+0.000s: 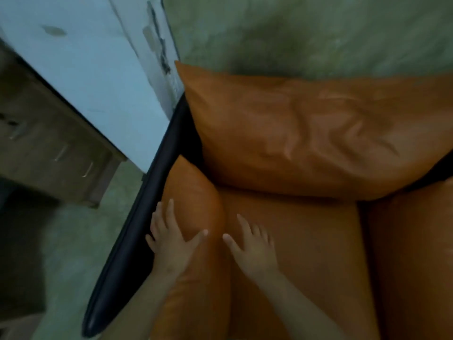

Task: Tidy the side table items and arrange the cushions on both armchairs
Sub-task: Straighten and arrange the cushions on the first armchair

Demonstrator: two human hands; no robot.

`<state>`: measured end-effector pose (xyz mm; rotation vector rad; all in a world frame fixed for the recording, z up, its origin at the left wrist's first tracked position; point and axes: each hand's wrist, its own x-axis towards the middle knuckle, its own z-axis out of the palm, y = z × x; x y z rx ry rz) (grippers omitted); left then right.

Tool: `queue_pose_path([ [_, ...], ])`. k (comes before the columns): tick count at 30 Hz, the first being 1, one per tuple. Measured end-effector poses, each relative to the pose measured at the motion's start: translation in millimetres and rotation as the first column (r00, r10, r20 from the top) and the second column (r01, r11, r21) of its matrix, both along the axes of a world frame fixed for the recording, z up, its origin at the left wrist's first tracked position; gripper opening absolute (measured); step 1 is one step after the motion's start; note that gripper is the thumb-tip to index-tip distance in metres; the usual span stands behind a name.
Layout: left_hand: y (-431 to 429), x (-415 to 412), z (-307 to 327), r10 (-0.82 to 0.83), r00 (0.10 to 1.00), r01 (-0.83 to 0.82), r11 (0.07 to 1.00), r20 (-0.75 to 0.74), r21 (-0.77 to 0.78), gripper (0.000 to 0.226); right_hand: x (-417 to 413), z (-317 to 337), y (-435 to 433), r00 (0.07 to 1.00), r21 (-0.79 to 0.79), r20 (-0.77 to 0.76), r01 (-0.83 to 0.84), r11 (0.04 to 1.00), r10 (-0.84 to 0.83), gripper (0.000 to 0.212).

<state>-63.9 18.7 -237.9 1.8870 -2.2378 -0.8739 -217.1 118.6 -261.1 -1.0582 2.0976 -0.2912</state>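
An armchair with orange leather cushions fills the right of the head view. Its big back cushion (pixel 306 133) leans against the wall, creased in the middle. A narrow side cushion (pixel 193 192) lies along the black armrest (pixel 137 231). My left hand (pixel 171 239) rests flat on that side cushion, fingers spread, thumb out. My right hand (pixel 252 249) lies flat and open on the seat cushion (pixel 306 253), a little apart from the left. Another orange side cushion (pixel 414 253) shows at the right edge.
A wooden drawer unit (pixel 56 148) with metal handles stands at the left, beyond the armrest. A pale blue-white wall panel (pixel 98 69) rises behind it. Greenish floor (pixel 81 241) lies between the unit and the chair; a stained green wall (pixel 318 33) backs the chair.
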Motion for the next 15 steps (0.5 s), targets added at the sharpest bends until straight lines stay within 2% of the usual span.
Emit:
queue_pose_path([
  [3, 12.5, 29.7, -9.3, 0.24, 0.963, -0.205, 0.949, -0.125, 0.241, 0.123, 61.4, -13.6, 7.7, 0.967, 0.122, 0.211, 0.119, 0.985, -0.143, 0.079],
  [6, 11.1, 47.3, -23.1, 0.34, 0.932, -0.267, 0.879, -0.128, 0.395, 0.131, 95.1, -16.9, 14.3, 0.834, 0.078, 0.404, 0.378, 0.923, -0.375, 0.082],
  [10, 8.5, 54.0, -31.8, 0.282, 0.952, -0.207, 0.88, -0.119, 0.427, 0.134, 116.9, -20.2, 19.3, 0.681, 0.1, 0.487, 0.579, 0.809, -0.547, 0.094],
  [15, -2.8, 54.4, -35.9, 0.197, 0.975, -0.14, 0.898, -0.098, 0.417, 0.131, 129.9, -24.2, 12.8, 0.644, 0.073, 0.466, 0.655, 0.752, -0.606, 0.09],
])
